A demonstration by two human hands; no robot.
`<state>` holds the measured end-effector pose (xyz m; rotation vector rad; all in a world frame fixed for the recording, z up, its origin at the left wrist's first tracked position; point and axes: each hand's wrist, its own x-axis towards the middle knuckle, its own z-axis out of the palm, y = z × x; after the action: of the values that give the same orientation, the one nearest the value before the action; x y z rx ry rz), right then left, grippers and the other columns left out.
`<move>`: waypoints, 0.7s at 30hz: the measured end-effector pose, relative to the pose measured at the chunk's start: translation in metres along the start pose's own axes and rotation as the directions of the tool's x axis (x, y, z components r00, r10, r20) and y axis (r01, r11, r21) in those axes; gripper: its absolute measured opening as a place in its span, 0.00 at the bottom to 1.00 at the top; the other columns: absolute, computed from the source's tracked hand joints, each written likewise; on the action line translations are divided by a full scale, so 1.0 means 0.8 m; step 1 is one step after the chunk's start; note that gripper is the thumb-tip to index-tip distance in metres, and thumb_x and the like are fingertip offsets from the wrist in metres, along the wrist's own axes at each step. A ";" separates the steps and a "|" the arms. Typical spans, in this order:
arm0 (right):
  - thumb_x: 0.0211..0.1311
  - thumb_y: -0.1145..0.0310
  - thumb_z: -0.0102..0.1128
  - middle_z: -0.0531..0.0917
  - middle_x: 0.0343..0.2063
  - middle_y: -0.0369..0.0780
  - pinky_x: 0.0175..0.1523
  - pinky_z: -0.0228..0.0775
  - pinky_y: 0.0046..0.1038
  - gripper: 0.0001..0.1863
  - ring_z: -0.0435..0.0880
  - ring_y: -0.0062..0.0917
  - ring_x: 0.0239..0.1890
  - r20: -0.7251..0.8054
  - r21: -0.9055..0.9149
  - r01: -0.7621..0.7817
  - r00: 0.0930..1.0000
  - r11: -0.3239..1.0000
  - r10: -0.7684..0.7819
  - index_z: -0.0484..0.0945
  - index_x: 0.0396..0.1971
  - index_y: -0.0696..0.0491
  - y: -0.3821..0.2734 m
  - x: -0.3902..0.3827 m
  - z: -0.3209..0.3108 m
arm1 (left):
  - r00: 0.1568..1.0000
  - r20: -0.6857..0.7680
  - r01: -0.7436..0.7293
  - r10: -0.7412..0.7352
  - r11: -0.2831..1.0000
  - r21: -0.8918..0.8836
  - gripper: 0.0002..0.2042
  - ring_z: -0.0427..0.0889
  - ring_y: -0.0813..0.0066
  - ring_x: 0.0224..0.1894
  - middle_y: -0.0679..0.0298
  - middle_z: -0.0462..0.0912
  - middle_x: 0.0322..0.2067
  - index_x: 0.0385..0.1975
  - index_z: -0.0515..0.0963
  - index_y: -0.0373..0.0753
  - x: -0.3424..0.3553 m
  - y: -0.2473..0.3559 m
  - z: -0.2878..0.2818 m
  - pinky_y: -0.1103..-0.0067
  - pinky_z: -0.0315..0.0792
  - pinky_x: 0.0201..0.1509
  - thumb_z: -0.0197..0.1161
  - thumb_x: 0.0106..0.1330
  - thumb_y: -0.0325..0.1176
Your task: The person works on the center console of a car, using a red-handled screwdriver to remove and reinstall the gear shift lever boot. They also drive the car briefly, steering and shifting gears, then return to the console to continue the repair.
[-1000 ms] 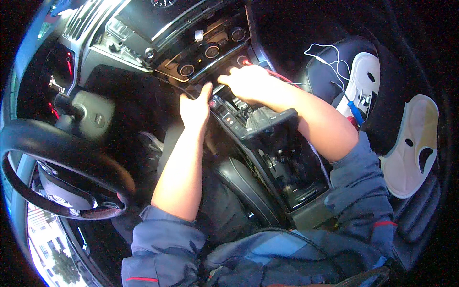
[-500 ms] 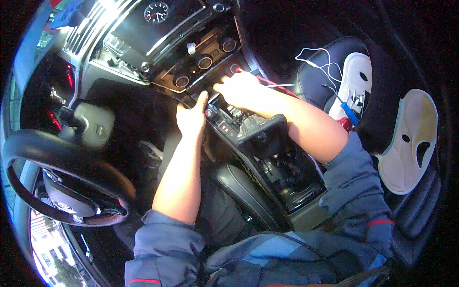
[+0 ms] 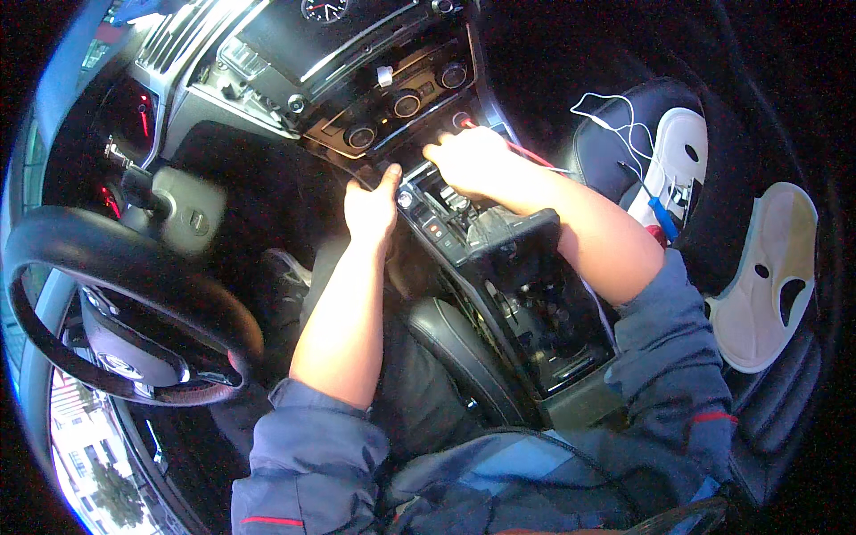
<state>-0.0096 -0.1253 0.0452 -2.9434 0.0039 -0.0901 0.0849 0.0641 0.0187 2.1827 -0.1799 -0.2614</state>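
Note:
Both hands are at the front of a black centre console (image 3: 481,312), below the dashboard. My left hand (image 3: 373,209) grips the left edge of the console's trim panel (image 3: 430,225), thumb on top and the other fingers largely hidden down the side. Opposite it, my right hand (image 3: 474,160) has its fingers curled over the front right of that panel; glare washes out their detail. Between the hands lies an opening with parts inside. A raised black piece with a crumpled cover (image 3: 515,234) stands behind it, close under my right forearm.
A red cable (image 3: 526,153) runs from a socket past my right hand. On the passenger seat lie a white cable (image 3: 615,102), a blue-handled screwdriver (image 3: 662,219) and a pale slipper-shaped piece (image 3: 685,134); another pale piece (image 3: 769,276) is nearer. The steering wheel (image 3: 134,303) stands at left.
The view has shifted slightly, so the dashboard and console sit further right and a little higher in the picture. Both hands stay at the console panel with much the same hold.

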 end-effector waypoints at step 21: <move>0.64 0.69 0.56 0.91 0.35 0.47 0.41 0.85 0.38 0.12 0.93 0.37 0.38 -0.089 0.195 -0.413 0.896 0.890 0.435 0.89 0.34 0.55 0.009 0.007 -0.052 | 0.980 0.186 0.082 -0.066 0.994 -0.078 0.22 0.84 0.63 0.51 0.58 0.87 0.50 0.53 0.82 0.29 0.033 -0.006 0.006 0.70 0.73 0.59 0.72 0.64 0.38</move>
<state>-0.0062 -0.1408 0.0846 -2.6855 0.6260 -0.2060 0.1095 0.0572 0.0094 2.0826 -0.1871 -0.5041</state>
